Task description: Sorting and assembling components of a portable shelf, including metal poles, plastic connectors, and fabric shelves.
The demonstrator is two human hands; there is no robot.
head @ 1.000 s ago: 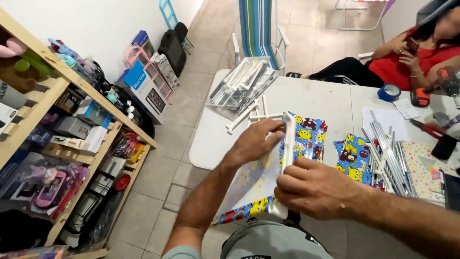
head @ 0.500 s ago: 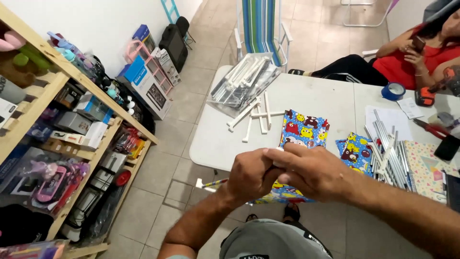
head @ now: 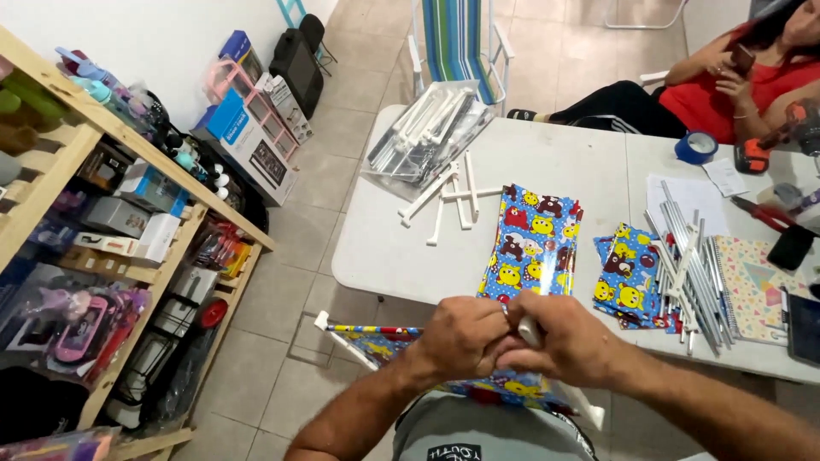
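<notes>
My left hand [head: 461,340] and my right hand [head: 571,340] are pressed together in front of me, just off the near edge of the white table [head: 384,248]. Between them they grip a white plastic rod [head: 530,329] with a colourful cartoon-print sheet [head: 376,341] fixed to it. The sheet hangs out to the left below the table edge, ending at another white rod [head: 323,323]. A stack of the same printed sheets [head: 534,235] lies on the table right beyond my hands.
Loose white rods [head: 448,198] and a clear bag of rods [head: 431,137] lie further back. Grey rods [head: 688,265], more printed sheets [head: 630,275] and a notebook [head: 756,286] sit right. A person in red [head: 752,81] sits far right. Wooden shelves [head: 111,248] stand left.
My hands came together and pulled back off the table toward me. The printed sheet with its rod left the tabletop and now hangs out to the left.
</notes>
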